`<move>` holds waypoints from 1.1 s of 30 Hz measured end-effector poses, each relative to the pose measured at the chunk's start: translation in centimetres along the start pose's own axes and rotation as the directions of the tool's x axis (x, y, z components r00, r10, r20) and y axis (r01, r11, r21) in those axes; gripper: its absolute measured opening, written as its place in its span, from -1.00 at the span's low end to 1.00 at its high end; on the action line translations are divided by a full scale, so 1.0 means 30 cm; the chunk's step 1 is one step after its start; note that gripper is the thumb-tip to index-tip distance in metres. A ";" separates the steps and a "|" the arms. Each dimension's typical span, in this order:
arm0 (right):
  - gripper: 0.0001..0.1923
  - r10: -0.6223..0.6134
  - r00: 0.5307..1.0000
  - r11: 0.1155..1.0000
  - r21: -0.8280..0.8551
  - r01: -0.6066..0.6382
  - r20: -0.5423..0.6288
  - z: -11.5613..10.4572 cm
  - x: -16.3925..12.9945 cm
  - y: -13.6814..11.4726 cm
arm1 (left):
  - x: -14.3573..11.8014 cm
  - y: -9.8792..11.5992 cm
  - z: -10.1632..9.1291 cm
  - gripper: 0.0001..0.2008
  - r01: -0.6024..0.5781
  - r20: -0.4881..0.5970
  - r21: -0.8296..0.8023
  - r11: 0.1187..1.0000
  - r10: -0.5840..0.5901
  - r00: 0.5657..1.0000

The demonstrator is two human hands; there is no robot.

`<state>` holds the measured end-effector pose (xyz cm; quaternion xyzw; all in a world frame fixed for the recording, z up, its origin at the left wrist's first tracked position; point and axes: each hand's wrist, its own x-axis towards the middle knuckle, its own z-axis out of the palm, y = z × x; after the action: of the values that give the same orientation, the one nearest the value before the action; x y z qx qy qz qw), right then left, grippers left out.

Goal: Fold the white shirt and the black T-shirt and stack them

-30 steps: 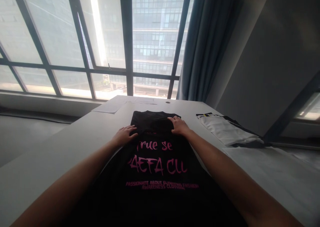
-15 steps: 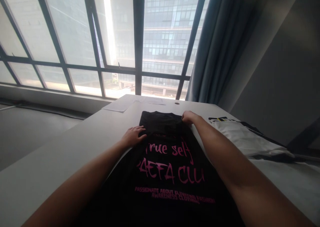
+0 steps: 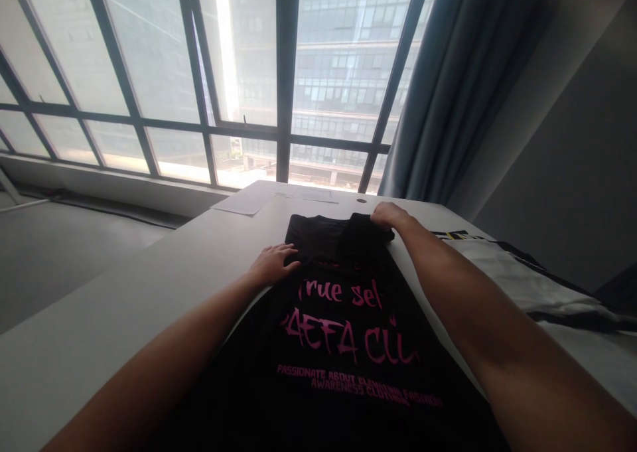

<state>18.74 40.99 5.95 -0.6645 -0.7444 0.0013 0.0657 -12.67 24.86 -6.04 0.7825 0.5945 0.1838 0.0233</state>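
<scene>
Apparently steadied shirt (image 3: 338,308) on table (image 3: 159,293) with open left hand (image 3: 273,263), flat along its edge, gripping nothing; pinched flap (image 3: 362,233) at far right corner in curled right hand (image 3: 392,216), likely for control.

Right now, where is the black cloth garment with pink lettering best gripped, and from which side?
Probably at the far left corner of the black garment, pinched from the left: that corner lies uncovered on the white table, and the left hand rests open just nearer on the same edge. The far right side is in the right hand's grip.
</scene>
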 end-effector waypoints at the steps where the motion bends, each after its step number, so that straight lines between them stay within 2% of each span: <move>1: -0.77 -0.004 0.999 1.000 -0.016 0.003 -0.039 0.005 0.004 -0.011 | -0.001 0.001 -0.001 -0.49 0.000 -0.001 -0.002 1.000 0.000 1.000; 2: -0.72 -0.037 0.997 0.999 -0.024 0.035 -0.075 0.013 0.007 -0.027 | -0.001 0.002 -0.002 -0.49 0.000 -0.001 -0.005 1.000 0.000 1.000; 4: -0.64 -0.186 0.976 0.982 -0.008 0.186 -0.113 0.043 0.010 -0.066 | -0.003 0.003 -0.004 -0.49 0.003 0.000 -0.008 1.000 -0.003 1.000; 6: -0.53 -0.324 0.945 0.944 0.054 0.326 -0.034 0.090 0.011 -0.102 | -0.005 0.005 -0.007 -0.49 0.004 0.002 -0.008 1.000 -0.004 1.000; 7: -0.45 -0.360 0.932 0.930 0.093 0.356 0.029 0.116 0.010 -0.115 | -0.006 0.006 -0.008 -0.49 0.002 0.003 -0.010 1.000 -0.002 1.000; 10: -0.18 -0.345 0.923 0.935 0.152 0.321 0.169 0.182 -0.008 -0.129 | -0.007 0.008 -0.011 -0.49 -0.003 0.002 -0.013 1.000 0.003 1.000; 12: -0.08 -0.308 0.932 0.950 0.119 0.290 0.190 0.204 -0.042 -0.123 | -0.006 0.009 -0.011 -0.49 -0.001 0.005 -0.013 1.000 0.001 1.000; 13: -0.07 -0.300 0.939 0.953 0.082 0.290 0.169 0.206 -0.066 -0.121 | -0.006 0.009 -0.011 -0.49 -0.001 0.004 -0.013 1.000 0.001 1.000; 15: -0.17 -0.326 0.944 0.945 -0.014 0.327 0.045 0.198 -0.128 -0.124 | -0.004 0.006 -0.007 -0.49 -0.003 0.000 -0.017 1.000 0.003 1.000; 17: -0.36 -0.419 0.904 0.906 -0.103 0.410 -0.084 0.182 -0.196 -0.140 | -0.002 0.000 -0.002 -0.48 -0.007 -0.010 -0.023 1.000 0.006 1.000; 18: -0.44 -0.476 0.874 0.876 -0.136 0.462 -0.097 0.175 -0.226 -0.150 | -0.002 -0.003 0.001 -0.48 -0.008 -0.015 -0.025 1.000 0.008 1.000; 20: -0.50 -0.551 0.834 0.822 -0.179 0.540 -0.012 0.168 -0.270 -0.168 | -0.001 -0.007 0.005 -0.48 -0.009 -0.020 -0.025 1.000 0.009 1.000; 21: -0.51 -0.547 0.835 0.815 -0.193 0.546 0.053 0.169 -0.282 -0.172 | -0.001 -0.009 0.006 -0.49 -0.009 -0.021 -0.024 1.000 0.009 1.000; 23: -0.50 -0.479 0.868 0.841 -0.214 0.497 0.133 0.177 -0.288 -0.169 | -0.001 -0.010 0.006 -0.49 -0.004 -0.020 -0.024 1.000 0.003 1.000; 27: -0.67 -0.364 0.922 0.900 -0.207 0.384 0.132 0.189 -0.274 -0.135 | -0.004 -0.006 0.002 -0.49 0.002 -0.016 -0.021 1.000 -0.002 1.000; 28: -0.71 -0.348 0.932 0.913 -0.189 0.361 0.096 0.187 -0.273 -0.129 | -0.004 -0.005 0.001 -0.49 0.000 -0.017 -0.020 1.000 -0.001 1.000; 30: -0.72 -0.277 0.960 0.958 -0.098 0.271 -0.050 0.177 -0.277 -0.131 | -0.004 -0.004 0.001 -0.49 -0.003 -0.022 -0.021 1.000 0.003 1.000; 33: -0.63 -0.057 0.956 0.976 0.187 0.115 -0.289 0.158 -0.296 -0.169 | -0.002 -0.006 0.002 -0.49 -0.006 -0.024 -0.026 1.000 0.005 1.000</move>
<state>14.21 32.03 0.86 -0.6147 -0.7517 -0.0207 0.2381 -12.83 24.87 -6.14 0.7815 0.5901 0.2008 0.0260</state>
